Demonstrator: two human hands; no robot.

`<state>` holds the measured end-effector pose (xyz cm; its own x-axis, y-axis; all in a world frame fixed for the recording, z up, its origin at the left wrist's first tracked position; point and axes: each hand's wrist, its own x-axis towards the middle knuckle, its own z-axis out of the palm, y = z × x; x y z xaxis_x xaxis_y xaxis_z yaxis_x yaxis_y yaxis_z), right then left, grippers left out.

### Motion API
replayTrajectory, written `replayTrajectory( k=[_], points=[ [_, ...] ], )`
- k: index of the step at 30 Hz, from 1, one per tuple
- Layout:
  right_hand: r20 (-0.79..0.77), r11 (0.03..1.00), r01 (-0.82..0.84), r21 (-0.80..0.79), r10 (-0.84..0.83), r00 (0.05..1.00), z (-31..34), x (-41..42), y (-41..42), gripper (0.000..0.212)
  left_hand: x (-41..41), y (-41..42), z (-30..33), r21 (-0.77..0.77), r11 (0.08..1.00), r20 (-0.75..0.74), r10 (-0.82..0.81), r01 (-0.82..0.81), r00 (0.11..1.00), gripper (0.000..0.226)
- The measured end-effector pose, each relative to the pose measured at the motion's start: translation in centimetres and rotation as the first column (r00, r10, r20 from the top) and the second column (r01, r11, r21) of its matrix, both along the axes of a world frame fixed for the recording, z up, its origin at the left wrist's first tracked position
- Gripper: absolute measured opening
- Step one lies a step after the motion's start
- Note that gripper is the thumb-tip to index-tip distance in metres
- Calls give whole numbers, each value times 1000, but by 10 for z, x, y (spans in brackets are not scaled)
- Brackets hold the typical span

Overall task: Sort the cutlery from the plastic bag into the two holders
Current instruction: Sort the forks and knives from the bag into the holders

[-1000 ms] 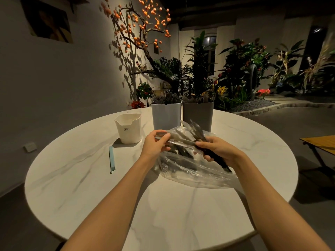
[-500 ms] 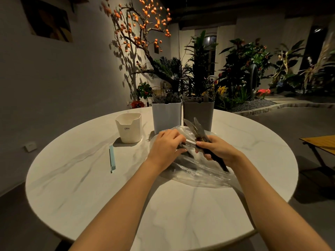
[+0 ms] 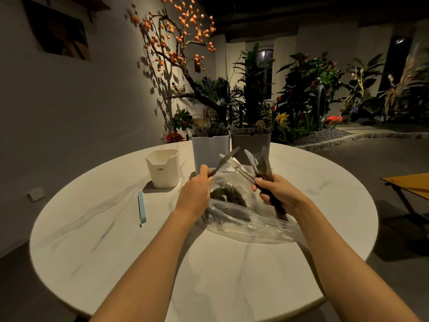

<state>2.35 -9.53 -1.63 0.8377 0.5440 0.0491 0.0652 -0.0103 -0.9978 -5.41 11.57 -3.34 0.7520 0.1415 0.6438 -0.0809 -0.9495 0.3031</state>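
Since half a second ago, the left hand (image 3: 194,194) has lifted a knife (image 3: 224,161) from the plastic bag (image 3: 241,219) at mid-surface; its grip is closed on the handle. Right hand (image 3: 278,194) grips a cutlery bundle (image 3: 261,165). Two holders (image 3: 210,148) stand at the round marble surface's (image 3: 116,240) far edge. Dim light obscures the bag's contents.

Knife (image 3: 224,164) now in left hand (image 3: 194,194)

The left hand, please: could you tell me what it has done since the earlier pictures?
The left hand left the plastic bag's mouth, gripped a knife and raised it clear. The right hand keeps its cutlery bundle; both holders stayed put.
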Motion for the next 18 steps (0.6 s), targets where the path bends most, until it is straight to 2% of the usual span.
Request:
replayTrajectory(
  k=[3,5,7,10,14,16,18],
  points=[
    [-14,998,40,47,-39,999,-2,2,0,15,3,-5,1,-229,972,-68,-74,56,995,20],
    [-24,994,69,81,-67,997,-2,3,1,18,3,-11,3,-408,907,-112,-162,103,980,19],
    [-38,990,78,117,-74,997,-1,2,2,20,1,-15,7,-631,766,-136,-269,126,954,16],
    [-43,986,12,164,-5,999,0,0,4,20,-2,-23,14,-881,454,-67,-398,133,915,19],
    [34,982,-138,127,135,990,1,-12,14,13,-1,-38,18,-944,215,148,-407,252,902,38],
    [73,981,-175,84,169,983,1,-18,21,12,-1,-43,19,-937,188,203,-397,295,895,34],
    [84,982,-181,58,176,981,1,-21,25,13,-1,-47,16,-932,229,172,-405,282,898,27]
  ],
)
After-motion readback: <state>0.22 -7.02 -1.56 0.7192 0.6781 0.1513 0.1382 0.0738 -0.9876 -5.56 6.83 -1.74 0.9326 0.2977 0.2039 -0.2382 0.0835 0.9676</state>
